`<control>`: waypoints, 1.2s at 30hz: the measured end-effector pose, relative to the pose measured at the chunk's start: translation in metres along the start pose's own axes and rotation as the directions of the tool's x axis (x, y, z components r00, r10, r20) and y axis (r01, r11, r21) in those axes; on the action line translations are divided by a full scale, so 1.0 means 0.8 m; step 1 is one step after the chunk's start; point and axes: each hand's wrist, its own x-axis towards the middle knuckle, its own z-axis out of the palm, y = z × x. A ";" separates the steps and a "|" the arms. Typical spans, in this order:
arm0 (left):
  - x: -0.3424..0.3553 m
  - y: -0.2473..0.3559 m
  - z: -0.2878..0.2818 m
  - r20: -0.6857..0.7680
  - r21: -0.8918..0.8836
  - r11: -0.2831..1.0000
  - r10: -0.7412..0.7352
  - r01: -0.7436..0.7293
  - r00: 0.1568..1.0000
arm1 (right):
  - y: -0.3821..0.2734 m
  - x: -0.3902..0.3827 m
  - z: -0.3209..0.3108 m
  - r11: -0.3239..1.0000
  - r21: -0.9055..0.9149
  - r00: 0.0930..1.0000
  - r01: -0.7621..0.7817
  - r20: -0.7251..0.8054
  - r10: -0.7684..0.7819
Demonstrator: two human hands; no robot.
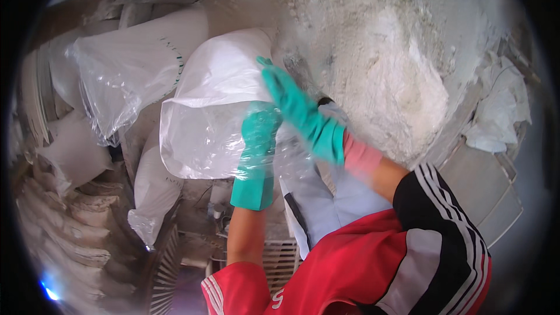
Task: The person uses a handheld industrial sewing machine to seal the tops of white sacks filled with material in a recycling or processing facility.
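Note:
A white woven sack (224,61) with a clear plastic liner (201,137) lies in front of me, its mouth toward me. My left hand (261,122), in a green rubber glove, reaches up at the sack's mouth. Clear plastic lies over the glove, and the fingers are hidden at the sack's edge. My right hand (284,88), in a matching green glove, lies along the sack's right side with its fingers stretched out. The glove looks slightly blurred. Whether it presses on the sack or only brushes it, I cannot tell.
A large heap of whitish powder (402,76) rises on the right. Filled sacks (137,52) with clear liners lie at the left, another sack (154,181) below them. Stacked empty sacks (76,233) fill the lower left. A crumpled white bag (496,108) lies far right. Below is a slatted plastic seat (280,262).

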 end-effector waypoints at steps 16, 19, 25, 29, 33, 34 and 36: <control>-0.040 -0.025 0.012 -0.131 -0.276 0.957 -0.129 0.089 0.983 | 0.050 0.024 -0.099 0.907 0.241 0.916 -0.344 0.298 0.269; -0.039 -0.025 0.013 -0.129 -0.293 0.951 -0.138 0.095 0.982 | 0.029 0.050 -0.089 0.930 -0.075 0.822 -0.360 0.445 0.354; -0.028 -0.032 0.007 -0.135 -0.326 0.941 -0.146 0.095 0.980 | 0.014 0.050 -0.092 0.970 -0.144 0.865 -0.193 0.442 0.238; -0.028 -0.032 0.010 -0.134 -0.351 0.932 -0.149 0.094 0.980 | 0.043 0.041 -0.126 0.906 0.167 0.901 -0.389 0.277 0.335; -0.034 -0.027 0.010 -0.132 -0.371 0.925 -0.145 0.086 0.981 | 0.083 0.019 -0.122 0.918 0.295 0.933 -0.264 0.320 0.165; -0.037 -0.033 0.013 -0.129 -0.377 0.921 -0.159 0.100 0.979 | 0.065 0.025 -0.109 0.918 0.207 0.886 -0.339 0.399 0.237; -0.034 -0.036 0.014 -0.134 -0.390 0.916 -0.159 0.096 0.978 | 0.037 0.038 -0.102 0.908 0.109 0.829 -0.405 0.462 0.315</control>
